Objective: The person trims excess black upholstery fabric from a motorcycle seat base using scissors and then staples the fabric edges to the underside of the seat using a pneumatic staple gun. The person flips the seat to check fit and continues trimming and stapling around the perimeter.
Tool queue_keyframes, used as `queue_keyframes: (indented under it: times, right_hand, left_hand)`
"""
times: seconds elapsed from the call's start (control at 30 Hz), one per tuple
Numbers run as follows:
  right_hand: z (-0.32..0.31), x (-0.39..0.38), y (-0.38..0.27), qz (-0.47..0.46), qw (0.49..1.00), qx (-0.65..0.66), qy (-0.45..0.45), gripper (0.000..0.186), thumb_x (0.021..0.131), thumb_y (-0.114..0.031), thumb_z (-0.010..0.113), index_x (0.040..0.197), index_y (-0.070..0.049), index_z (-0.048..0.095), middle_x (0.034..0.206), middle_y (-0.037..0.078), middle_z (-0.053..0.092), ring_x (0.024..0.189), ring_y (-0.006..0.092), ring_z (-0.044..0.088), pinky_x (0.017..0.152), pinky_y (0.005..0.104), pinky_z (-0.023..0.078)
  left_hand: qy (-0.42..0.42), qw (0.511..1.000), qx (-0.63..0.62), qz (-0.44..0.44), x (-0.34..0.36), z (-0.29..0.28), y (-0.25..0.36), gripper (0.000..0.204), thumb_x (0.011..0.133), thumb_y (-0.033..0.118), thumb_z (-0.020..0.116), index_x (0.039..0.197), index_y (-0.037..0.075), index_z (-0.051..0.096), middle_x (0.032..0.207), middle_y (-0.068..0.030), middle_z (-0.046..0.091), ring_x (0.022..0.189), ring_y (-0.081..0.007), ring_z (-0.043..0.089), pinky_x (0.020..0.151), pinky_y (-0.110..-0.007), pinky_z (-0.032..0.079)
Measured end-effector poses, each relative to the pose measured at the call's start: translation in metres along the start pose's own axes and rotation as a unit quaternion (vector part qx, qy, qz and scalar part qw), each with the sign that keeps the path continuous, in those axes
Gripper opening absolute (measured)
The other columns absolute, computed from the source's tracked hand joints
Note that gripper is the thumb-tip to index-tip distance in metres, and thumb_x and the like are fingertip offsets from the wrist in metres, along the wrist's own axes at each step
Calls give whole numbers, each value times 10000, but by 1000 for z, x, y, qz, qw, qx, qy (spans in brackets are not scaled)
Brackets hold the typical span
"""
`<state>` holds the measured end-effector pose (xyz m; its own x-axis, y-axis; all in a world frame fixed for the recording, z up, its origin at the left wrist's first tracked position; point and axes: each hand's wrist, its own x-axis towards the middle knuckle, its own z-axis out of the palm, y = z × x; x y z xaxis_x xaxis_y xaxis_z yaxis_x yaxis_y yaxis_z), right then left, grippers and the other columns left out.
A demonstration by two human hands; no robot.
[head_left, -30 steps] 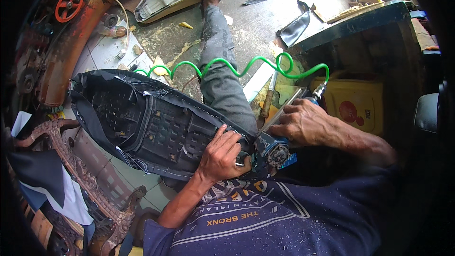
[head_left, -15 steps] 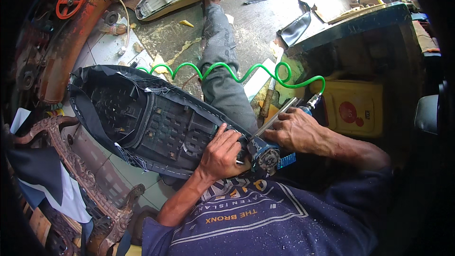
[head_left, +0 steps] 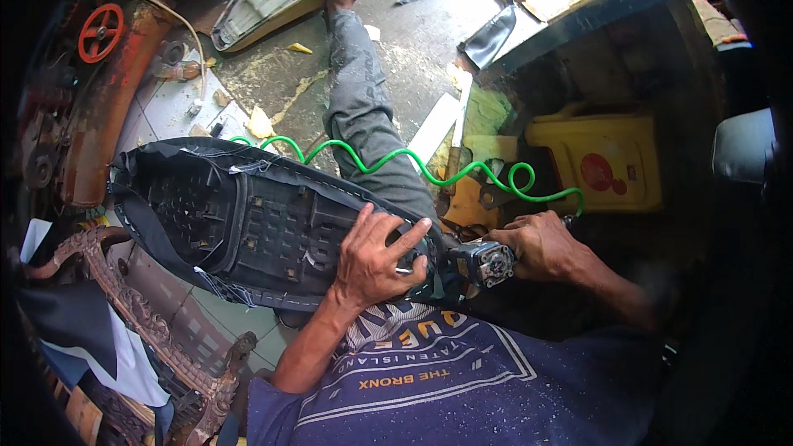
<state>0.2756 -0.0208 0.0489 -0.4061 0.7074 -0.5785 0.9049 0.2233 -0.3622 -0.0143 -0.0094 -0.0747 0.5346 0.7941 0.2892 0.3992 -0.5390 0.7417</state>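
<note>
An upturned black motorcycle seat with a stapled cover lies across my lap and left leg. My left hand grips its right end, fingers bent over the rim, with a small light metal piece by the thumb. My right hand is closed on a pneumatic staple gun, whose nose sits at the seat's right end. A green coiled air hose runs from the gun behind the seat.
Another seat shell lies by my foot, black vinyl pieces nearby. Left are a rusty tank and carved wood furniture. Right are a dark bench edge and yellow jerrycan. A knife lies beyond my leg.
The gun and my right hand have moved slightly right and lowered at the back. My left thumb and forefinger have spread along the seat's rim. The whole view has shifted a little.
</note>
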Motion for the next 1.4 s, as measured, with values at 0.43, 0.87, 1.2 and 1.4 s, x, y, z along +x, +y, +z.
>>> queue_keyframes:
  times: [0.43, 0.87, 1.2, 1.4]
  right_hand:
    - [42, -23, -29, 99, 991, 86, 5, 328, 735, -95, 763, 1062, -112, 768, 849, 166, 762, 815, 387, 740, 759, 489, 587]
    - [51, -9, -37, 116, 992, 34, -25, 293, 772, -144, 786, 1063, -108, 773, 838, 173, 757, 789, 393, 738, 738, 493, 585]
    - [26, -7, -14, 87, 983, 157, 42, 273, 799, -191, 816, 1051, -101, 764, 845, 184, 751, 806, 393, 734, 721, 480, 564]
    - [30, 5, -5, -22, 995, -6, 99, 351, 738, -205, 825, 1074, -127, 762, 873, 152, 764, 854, 362, 750, 731, 470, 585]
  left_hand:
    - [12, 1000, -15, 25, -13, 3, 0, 349, 734, 243, 836, 1053, 103, 829, 1052, -140, 670, 1002, -333, 703, 1119, -579, 501]
    - [-6, 1000, 2, 16, -19, 11, -2, 328, 740, 238, 842, 1034, 93, 826, 1056, -132, 672, 1012, -331, 704, 1124, -572, 504]
    - [-1, 1000, -25, 19, -21, 8, -1, 330, 747, 236, 849, 1030, 72, 812, 1069, -146, 684, 1030, -347, 711, 1132, -575, 494]
    - [11, 999, -26, 23, -23, 7, 0, 310, 752, 221, 853, 975, 16, 785, 1077, -157, 687, 1044, -349, 713, 1142, -583, 484]
